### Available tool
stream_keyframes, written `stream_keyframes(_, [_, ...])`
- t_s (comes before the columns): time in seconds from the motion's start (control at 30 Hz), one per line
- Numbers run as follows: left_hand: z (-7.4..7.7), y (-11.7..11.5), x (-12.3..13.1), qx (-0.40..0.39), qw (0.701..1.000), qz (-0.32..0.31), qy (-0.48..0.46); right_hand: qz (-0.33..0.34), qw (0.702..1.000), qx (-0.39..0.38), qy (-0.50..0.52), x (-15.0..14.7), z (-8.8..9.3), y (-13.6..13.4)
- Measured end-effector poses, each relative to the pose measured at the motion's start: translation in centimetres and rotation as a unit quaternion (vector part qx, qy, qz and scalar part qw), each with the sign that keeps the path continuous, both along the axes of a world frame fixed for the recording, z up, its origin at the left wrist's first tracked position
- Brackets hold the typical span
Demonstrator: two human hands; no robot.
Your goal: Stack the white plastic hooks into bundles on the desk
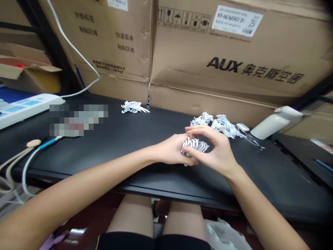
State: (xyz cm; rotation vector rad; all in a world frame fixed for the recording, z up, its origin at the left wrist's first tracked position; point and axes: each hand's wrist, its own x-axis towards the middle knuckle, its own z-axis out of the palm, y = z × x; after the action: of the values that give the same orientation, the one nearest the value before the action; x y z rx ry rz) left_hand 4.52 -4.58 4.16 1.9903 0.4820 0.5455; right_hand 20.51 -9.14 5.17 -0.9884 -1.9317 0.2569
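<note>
A bundle of white hooks (199, 145) is gripped in my left hand (173, 149), just above the black table. My right hand (220, 147) curves over the same bundle from the right, its thumb against the hooks. A thin yellowish rubber band (191, 135) stretches from my right fingertips down to the bundle. Part of the bundle is hidden behind my fingers. Behind my hands lie more white hooks in bunches (226, 125), and a smaller loose pile of hooks (134, 107) rests farther left near the back.
Large cardboard boxes (182, 73) wall off the back of the black table (125, 139). A white bottle (272, 123) lies at the right, with glasses (251, 139) nearby. On the left are a white power strip (31, 107), cables (24, 170) and a blurred-out item (80, 121).
</note>
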Motion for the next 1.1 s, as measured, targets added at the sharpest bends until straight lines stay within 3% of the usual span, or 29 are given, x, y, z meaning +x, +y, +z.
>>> stream_keyframes(0.23, [-1.1, 0.0, 0.3, 0.049, 0.993, 0.08, 0.067, 0.052, 0.996, 0.009, -0.078, -0.1, -0.8, 0.6])
stream_keyframes(0.4, [-2.2, 0.3, 0.5, 0.053, 0.988, 0.124, 0.073, 0.03, 0.994, 0.033, -0.096, 0.0, -0.8, 0.6])
stream_keyframes(0.53, [-3.0, 0.6, 0.6, 0.007, 0.991, 0.131, 0.026, 0.015, 0.994, 0.016, -0.108, 0.1, -0.6, 0.6])
stream_keyframes(0.77, [-3.6, 0.6, 1.1, -0.067, 0.992, 0.09, -0.062, 0.009, 0.991, -0.04, -0.124, 0.8, -0.5, 1.3])
stream_keyframes(1.1, [-3.7, 0.7, 1.1, -0.003, 0.993, 0.117, -0.028, 0.051, 0.976, -0.143, -0.158, 1.2, -0.1, 1.6])
